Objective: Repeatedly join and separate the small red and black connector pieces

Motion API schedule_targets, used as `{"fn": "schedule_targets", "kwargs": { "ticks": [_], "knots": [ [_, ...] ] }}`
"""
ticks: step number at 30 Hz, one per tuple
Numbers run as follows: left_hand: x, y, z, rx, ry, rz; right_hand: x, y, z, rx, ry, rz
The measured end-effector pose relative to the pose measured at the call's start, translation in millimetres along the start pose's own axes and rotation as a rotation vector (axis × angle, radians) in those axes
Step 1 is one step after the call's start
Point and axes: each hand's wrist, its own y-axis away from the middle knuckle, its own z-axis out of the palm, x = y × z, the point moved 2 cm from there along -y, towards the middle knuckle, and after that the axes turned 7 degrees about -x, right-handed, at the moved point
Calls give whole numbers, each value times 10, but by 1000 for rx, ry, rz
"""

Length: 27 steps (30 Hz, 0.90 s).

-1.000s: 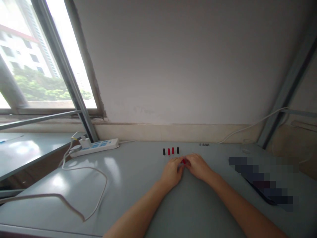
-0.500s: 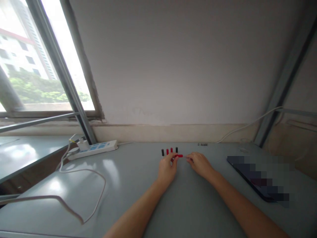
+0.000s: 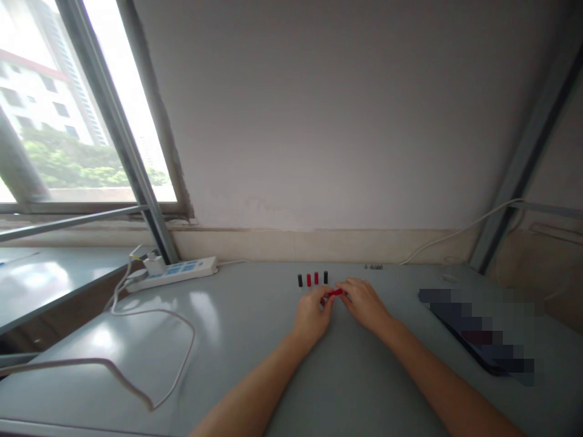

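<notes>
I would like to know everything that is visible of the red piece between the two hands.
The red piece is small, slim and bright red, perhaps plastic. It lies roughly sideways, on the near side of the row of four red and black pieces. The grip of the left hand pinches its left part; the fingertips of the right hand are at its right end. Fingers hide both ends, and whether it touches the table is unclear.
</notes>
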Motion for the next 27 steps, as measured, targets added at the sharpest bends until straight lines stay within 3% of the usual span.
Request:
{"fn": "schedule_targets", "kwargs": {
  "ticks": [7,11,15,19,27],
  "knots": [
    [-6,12,18,16,-3,-38,-50,18,-26,-21,-7,21],
    [-11,20,26,31,-32,-75,89,-28,-26,-14,-54,191],
    [-21,22,34,-12,-78,-92,273,-138,59,-87,-309,341],
    [-21,21,43,-79,-110,-124,315,-268,180,-124,-429,320],
    [-6,22,43,-116,-130,-157,231,-453,369,-72,-406,339]
  ]
}}
